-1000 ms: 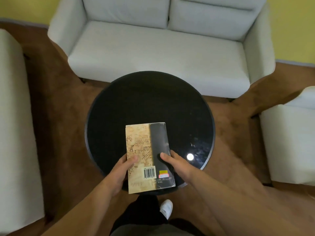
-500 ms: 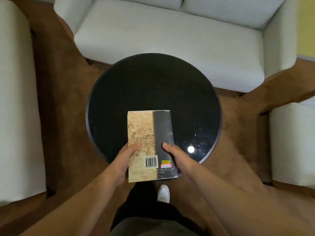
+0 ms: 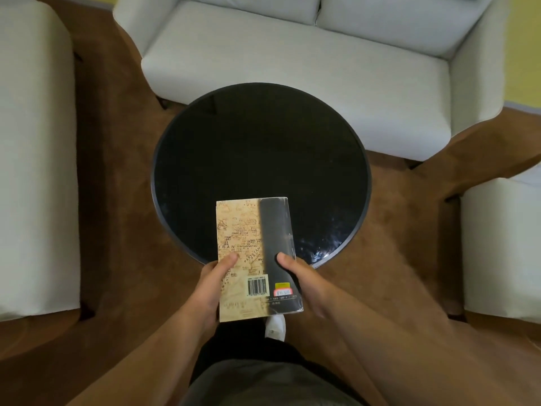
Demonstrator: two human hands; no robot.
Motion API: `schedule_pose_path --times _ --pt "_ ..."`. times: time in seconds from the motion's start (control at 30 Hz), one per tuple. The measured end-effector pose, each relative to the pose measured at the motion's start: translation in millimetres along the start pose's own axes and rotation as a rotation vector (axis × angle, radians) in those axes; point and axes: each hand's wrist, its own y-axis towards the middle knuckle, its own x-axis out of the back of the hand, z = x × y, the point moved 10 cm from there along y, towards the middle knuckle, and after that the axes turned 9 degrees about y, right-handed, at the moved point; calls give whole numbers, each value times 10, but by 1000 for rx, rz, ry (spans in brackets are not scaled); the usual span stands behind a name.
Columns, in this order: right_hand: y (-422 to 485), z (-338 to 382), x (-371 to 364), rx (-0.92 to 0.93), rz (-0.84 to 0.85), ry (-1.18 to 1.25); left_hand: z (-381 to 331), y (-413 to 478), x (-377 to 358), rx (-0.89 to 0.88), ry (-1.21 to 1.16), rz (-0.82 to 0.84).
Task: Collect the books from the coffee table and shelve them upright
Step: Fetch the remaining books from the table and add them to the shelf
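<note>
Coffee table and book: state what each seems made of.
The coffee table: likely black glass or polished lacquer, glossy; it shows bright reflections near its right edge. The book: paperback, thin card cover with slight sheen, printed map and barcode; corners look worn.

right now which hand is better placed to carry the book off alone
Left, narrowly. The left hand lies along the book's edge down to its lower corner; the right hand angles away from its edge. Both thumbs press on top, over the coffee table's near rim.
</note>
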Motion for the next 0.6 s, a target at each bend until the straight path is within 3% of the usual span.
schedule_pose_path --times 0.37,0.6 --pt "-111 -341 48 -41 -33 180 193 -113 2 61 164 88" --pt "45 -188 109 -5 -54 215 89 -108 -28 -1 61 32"
